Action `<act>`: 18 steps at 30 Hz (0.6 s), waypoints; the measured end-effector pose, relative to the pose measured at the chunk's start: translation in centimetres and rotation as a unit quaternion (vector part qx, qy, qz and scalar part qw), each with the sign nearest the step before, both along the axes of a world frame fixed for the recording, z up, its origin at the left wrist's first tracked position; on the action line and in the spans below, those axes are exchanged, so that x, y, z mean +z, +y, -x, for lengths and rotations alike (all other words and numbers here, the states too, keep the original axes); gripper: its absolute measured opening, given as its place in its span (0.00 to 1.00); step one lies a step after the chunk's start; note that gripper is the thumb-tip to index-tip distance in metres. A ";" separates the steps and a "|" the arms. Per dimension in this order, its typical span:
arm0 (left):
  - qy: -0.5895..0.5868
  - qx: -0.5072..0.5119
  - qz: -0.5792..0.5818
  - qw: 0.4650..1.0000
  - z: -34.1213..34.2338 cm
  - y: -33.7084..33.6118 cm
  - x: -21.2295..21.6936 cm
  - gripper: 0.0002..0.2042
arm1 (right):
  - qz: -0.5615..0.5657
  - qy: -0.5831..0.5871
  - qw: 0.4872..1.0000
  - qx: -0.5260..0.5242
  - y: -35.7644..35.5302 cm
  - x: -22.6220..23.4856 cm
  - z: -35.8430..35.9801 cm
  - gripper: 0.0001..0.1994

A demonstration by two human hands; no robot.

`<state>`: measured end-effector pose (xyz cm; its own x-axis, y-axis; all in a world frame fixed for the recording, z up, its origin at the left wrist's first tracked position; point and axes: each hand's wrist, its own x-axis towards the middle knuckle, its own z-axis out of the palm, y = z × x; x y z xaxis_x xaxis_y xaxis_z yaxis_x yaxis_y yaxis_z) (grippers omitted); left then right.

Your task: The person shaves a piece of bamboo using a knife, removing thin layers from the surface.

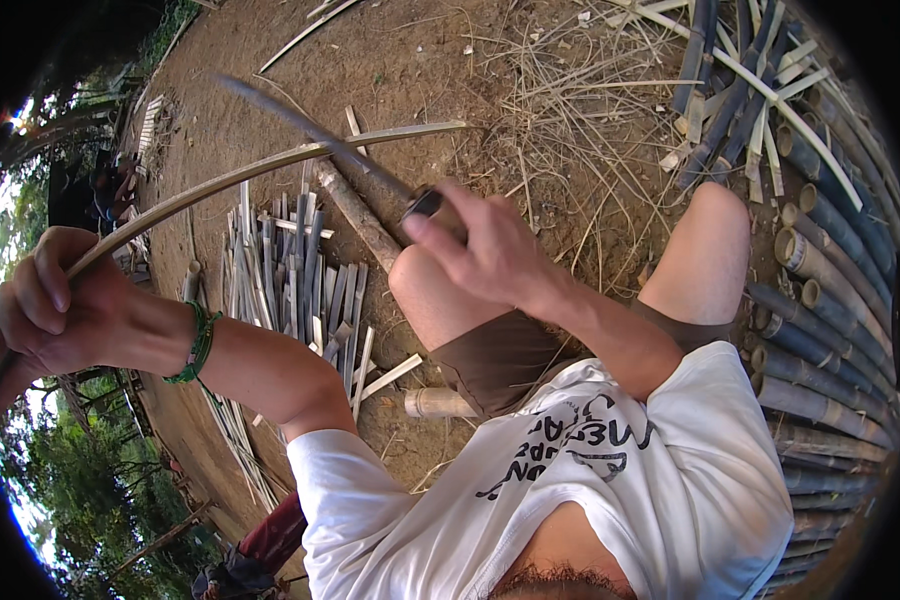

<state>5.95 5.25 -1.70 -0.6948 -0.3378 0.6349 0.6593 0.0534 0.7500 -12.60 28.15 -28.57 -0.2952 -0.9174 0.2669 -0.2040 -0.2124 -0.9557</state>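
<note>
My left hand (65,300) is raised at the far left, fingers wrapped around a long, pale bamboo strip (260,166). The strip arcs right to a free end above my knee, and its other end hangs below my fist. My right hand (495,250) grips the dark handle of a long-bladed knife (305,125) in front of my knees. The grey blade points up and left, crossing over the strip in view. Whether the blade touches the strip, I cannot tell.
Beneath the strip lies a wooden pole (358,215) on the dirt, beside a pile of split bamboo (295,275). Thin shavings (590,120) litter the ground ahead. Stacked bamboo poles (835,330) line the right side. Dark red clothing (275,535) of another person shows at lower left.
</note>
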 end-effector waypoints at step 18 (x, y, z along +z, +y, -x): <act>0.016 0.001 -0.022 1.000 0.8 1.4 0.6 0.25 | -0.310 0.062 0.947 -0.063 -3.6 -18.7 6.7 0.26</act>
